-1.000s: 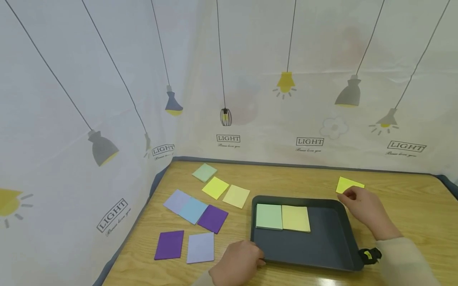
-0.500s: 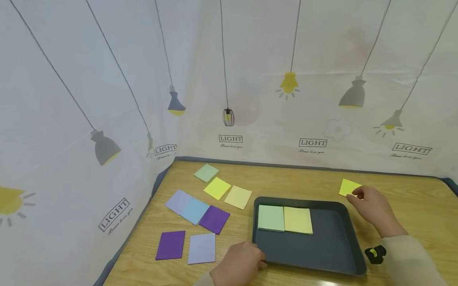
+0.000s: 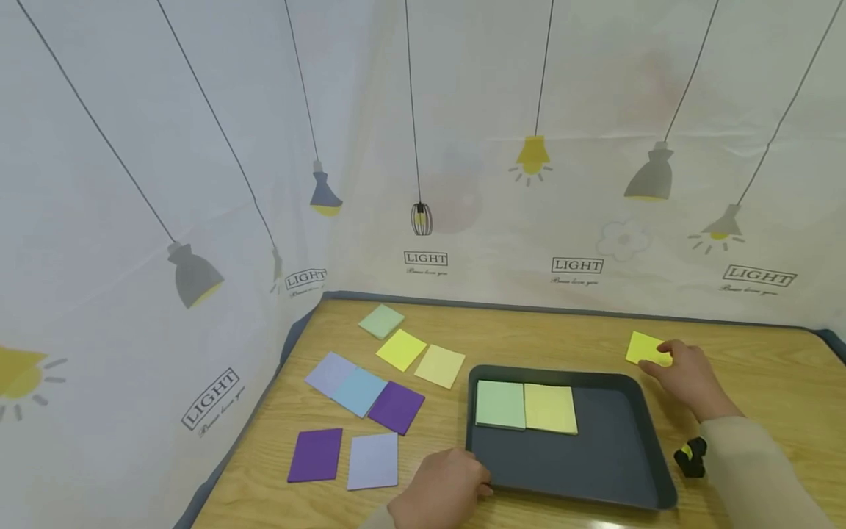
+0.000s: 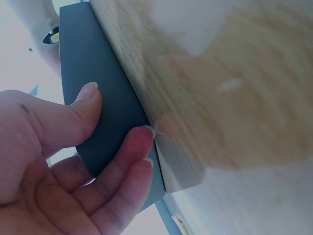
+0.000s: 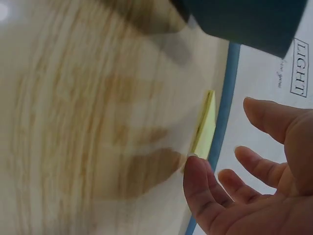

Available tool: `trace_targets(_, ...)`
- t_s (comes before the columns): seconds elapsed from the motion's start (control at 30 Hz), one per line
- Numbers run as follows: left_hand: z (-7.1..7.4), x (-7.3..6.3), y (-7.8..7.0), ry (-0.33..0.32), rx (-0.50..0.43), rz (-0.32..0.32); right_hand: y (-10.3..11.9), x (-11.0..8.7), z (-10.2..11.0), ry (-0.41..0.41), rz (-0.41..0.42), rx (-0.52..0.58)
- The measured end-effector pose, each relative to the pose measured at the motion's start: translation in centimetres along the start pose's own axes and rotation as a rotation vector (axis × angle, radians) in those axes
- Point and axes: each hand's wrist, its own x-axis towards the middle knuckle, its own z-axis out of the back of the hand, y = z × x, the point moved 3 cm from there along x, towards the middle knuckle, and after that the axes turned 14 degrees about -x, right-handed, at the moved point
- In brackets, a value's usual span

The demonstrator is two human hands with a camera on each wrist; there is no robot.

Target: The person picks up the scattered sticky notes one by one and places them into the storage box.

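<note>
In the head view my left hand [image 3: 446,488] holds the near left corner of a dark grey tray [image 3: 581,474]. Its thumb lies on the outer wall [image 4: 90,58] in the left wrist view, with the fingers around the corner. Beyond the tray's far right corner, my right hand [image 3: 684,375] reaches over a bright yellow sticky note pad [image 3: 641,345]. One fingertip touches that pad's edge [image 5: 206,129] in the right wrist view, while the thumb stands apart from it. Inside the tray, a green pad [image 3: 500,404] and a pale yellow pad [image 3: 551,408] lie side by side.
Several more pads lie left of the tray: green [image 3: 381,322], bright yellow [image 3: 401,350], pale yellow [image 3: 440,366], blue [image 3: 360,390], plus purple [image 3: 315,455] and lilac [image 3: 373,461] ones. A black object [image 3: 691,457] shows by the right sleeve. Printed cloth walls [image 3: 489,220] border the table.
My right hand's fingers have spread from close together to wider apart, farther over the bright yellow pad. My left hand stays at the tray corner.
</note>
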Motion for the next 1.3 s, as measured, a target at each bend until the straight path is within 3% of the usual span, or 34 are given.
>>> trace_targets(0.43,0.1,0.1,0.2,0.001,0.005,-0.004,-2.0,1.2,-1.4,-0.021,-0.044,0.075)
trace_targets(0.7,0.0,0.3,0.4,0.032,-0.028,0.03,-2.8,2.7,-1.4,-0.009,0.01,-0.006)
trace_targets(0.93,-0.7,0.2,0.4,0.093,-0.065,0.064,-3.5,2.9,-1.7,0.068,0.064,-0.076)
trace_targets(1.17,-0.3,0.2,0.3,0.072,-0.046,0.07,-3.8,3.2,-1.4,0.084,0.052,-0.052)
trace_targets(1.3,-0.2,0.2,0.1,0.043,-0.036,0.043,-3.8,2.9,-1.3,0.085,0.008,-0.008)
